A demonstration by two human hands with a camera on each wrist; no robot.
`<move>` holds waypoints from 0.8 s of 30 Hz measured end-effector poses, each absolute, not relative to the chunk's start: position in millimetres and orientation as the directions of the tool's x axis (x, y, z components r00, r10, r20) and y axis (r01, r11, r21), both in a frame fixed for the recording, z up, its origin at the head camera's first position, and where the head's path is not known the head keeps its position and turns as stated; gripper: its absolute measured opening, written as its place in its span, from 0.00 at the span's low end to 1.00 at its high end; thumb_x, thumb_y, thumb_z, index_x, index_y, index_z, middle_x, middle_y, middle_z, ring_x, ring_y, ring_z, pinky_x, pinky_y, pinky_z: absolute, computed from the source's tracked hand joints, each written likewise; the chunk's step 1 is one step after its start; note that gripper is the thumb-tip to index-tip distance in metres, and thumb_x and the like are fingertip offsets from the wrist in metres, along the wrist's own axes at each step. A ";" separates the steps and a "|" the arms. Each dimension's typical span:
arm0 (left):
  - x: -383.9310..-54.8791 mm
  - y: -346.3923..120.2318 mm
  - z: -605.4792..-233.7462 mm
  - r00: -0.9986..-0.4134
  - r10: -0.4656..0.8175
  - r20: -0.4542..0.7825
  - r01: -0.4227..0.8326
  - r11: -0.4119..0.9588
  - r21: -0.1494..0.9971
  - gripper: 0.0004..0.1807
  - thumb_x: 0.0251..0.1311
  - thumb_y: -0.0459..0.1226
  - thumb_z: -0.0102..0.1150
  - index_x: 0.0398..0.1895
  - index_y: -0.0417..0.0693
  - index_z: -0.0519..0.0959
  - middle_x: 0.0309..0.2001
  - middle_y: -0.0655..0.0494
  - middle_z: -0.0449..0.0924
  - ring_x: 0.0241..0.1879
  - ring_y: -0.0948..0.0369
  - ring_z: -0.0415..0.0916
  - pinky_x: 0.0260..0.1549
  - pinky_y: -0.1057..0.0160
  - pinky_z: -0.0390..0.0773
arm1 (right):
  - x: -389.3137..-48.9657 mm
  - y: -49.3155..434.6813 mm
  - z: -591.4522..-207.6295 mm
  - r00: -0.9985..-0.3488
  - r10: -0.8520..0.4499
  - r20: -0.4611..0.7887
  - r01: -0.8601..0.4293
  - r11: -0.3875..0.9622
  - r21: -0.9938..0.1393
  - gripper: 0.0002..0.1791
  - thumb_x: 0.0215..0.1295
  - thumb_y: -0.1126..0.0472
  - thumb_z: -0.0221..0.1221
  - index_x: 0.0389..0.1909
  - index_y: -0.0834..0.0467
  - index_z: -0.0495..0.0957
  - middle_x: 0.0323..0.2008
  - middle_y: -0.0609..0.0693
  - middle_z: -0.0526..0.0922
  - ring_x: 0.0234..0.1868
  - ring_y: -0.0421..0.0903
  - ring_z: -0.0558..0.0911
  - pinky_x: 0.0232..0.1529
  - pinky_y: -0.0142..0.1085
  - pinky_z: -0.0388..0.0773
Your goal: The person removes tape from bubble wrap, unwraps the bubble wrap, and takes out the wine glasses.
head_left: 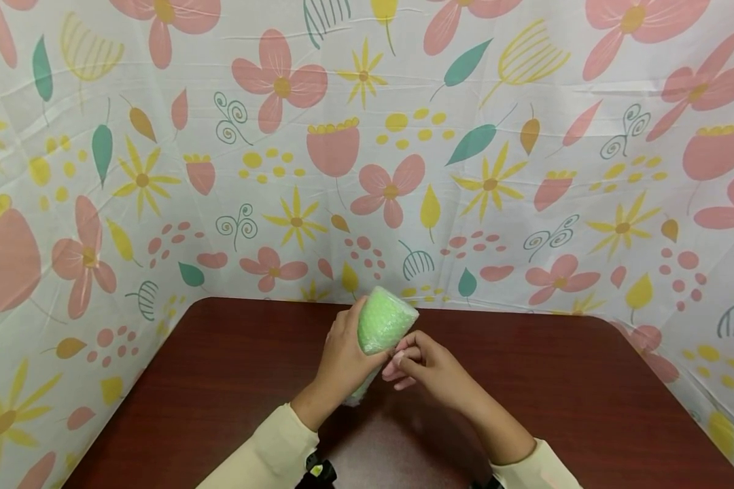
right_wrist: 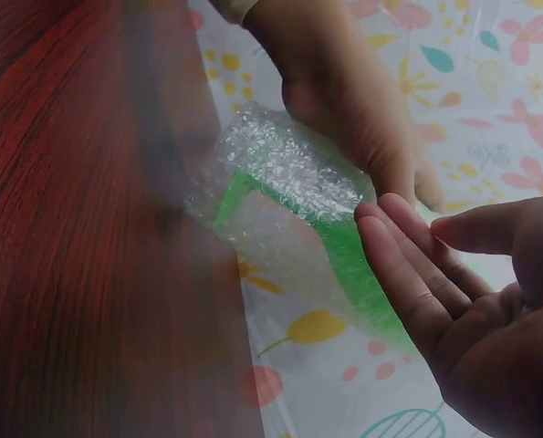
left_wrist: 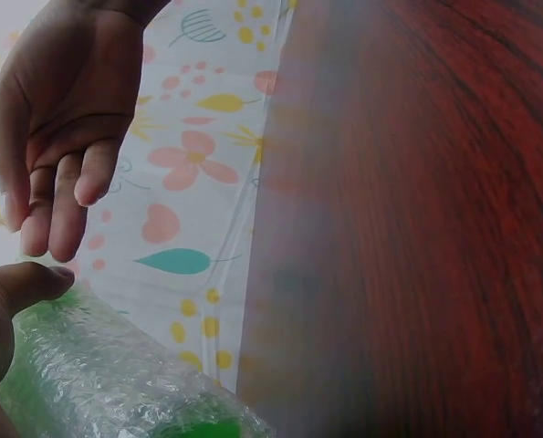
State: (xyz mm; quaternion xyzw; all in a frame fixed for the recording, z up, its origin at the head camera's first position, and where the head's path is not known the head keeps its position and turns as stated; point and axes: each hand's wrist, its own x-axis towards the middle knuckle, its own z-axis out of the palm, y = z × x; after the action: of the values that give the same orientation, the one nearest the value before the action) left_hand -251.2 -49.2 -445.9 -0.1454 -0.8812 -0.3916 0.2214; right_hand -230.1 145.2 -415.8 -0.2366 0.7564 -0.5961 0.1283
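A green object in clear bubble wrap is tilted above the table, broad at its upper end and narrower below. My left hand grips it around the middle, with the thumb across the near side. The left wrist view shows that thumb lying over the wrap. Beside the bundle is my right hand, its fingertips close to the left thumb. Seen from the right wrist, the right fingers are fairly straight, the thumb near them, and they overlap the bubble wrap. Green edges show through the plastic.
A dark reddish wooden table with rounded far corners lies under both hands. Behind it and along both sides hangs a white floral sheet. A small black device sits by the left cuff.
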 end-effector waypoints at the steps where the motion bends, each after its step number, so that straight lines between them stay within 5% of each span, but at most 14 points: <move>1: -251.4 -49.4 -446.3 -0.859 0.079 0.505 0.428 0.653 0.625 0.53 0.49 0.49 0.78 0.77 0.54 0.58 0.59 0.45 0.72 0.52 0.51 0.74 0.51 0.48 0.75 | -230.1 145.2 -415.7 -0.854 -0.512 0.085 -0.204 0.180 -0.962 0.14 0.79 0.62 0.51 0.51 0.70 0.66 0.42 0.67 0.86 0.44 0.61 0.88 0.41 0.45 0.86; 9: -252.9 -50.7 -447.6 -0.851 0.079 0.520 0.436 0.659 0.613 0.53 0.50 0.47 0.78 0.77 0.55 0.58 0.59 0.46 0.72 0.53 0.51 0.74 0.52 0.47 0.75 | -229.7 145.5 -414.5 -0.859 -0.505 0.088 -0.227 0.221 -0.948 0.13 0.78 0.61 0.52 0.49 0.69 0.69 0.30 0.63 0.84 0.30 0.50 0.87 0.34 0.51 0.85; 24: -252.7 -49.2 -446.4 -0.838 0.079 0.539 0.438 0.686 0.581 0.53 0.48 0.47 0.79 0.77 0.56 0.59 0.58 0.47 0.73 0.53 0.51 0.74 0.52 0.48 0.75 | -228.4 144.4 -414.4 -0.849 -0.518 0.102 -0.219 0.170 -0.961 0.14 0.78 0.63 0.50 0.49 0.74 0.68 0.31 0.63 0.83 0.31 0.54 0.88 0.37 0.57 0.84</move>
State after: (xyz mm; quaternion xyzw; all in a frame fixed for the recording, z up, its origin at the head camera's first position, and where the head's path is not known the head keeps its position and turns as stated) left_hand -252.7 -49.2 -446.4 -0.1460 -0.8851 -0.3686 0.2439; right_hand -228.4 144.4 -414.4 -0.2440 0.7546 -0.5960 0.1253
